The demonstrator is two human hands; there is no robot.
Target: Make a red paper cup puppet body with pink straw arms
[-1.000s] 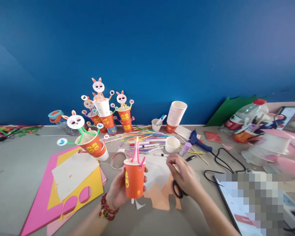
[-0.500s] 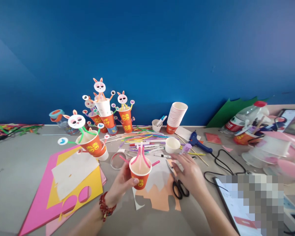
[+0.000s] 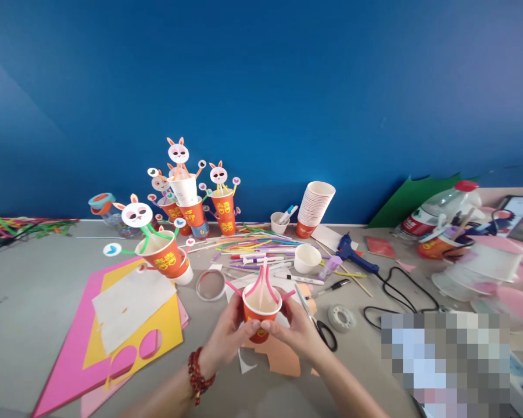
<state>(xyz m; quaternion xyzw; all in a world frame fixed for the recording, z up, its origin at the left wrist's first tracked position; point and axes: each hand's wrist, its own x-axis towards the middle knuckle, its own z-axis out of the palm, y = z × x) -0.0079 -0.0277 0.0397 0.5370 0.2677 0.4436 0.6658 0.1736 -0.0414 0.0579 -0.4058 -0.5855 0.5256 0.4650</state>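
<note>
Between both hands is a red paper cup [image 3: 253, 314] with yellow print. Pink pipe cleaners [image 3: 267, 285] rise from its inside, and one pink end sticks out past the rim on each side. My left hand [image 3: 227, 330] is wrapped round the cup's left side, thumb on the front. From the right, my right hand [image 3: 300, 328] grips the same cup, its thumb close to the other. Black-handled scissors [image 3: 328, 335] lie just beside my right hand, partly covered by it. Under the cup are scraps of orange paper [image 3: 283, 360] and white paper.
Finished rabbit-faced cups [image 3: 163, 258] stand at left behind coloured paper sheets [image 3: 70, 348]. A cup stack [image 3: 316, 203], blue glue gun [image 3: 355, 255] with black cable, glue stick [image 3: 330, 267] and tape roll [image 3: 341, 318] sit right. Pens and pipe cleaners [image 3: 253, 244] lie behind.
My right hand has moved left from above the scissors onto the cup. The cup has shifted slightly right and now sits between both hands. The tape roll and black pen are uncovered.
</note>
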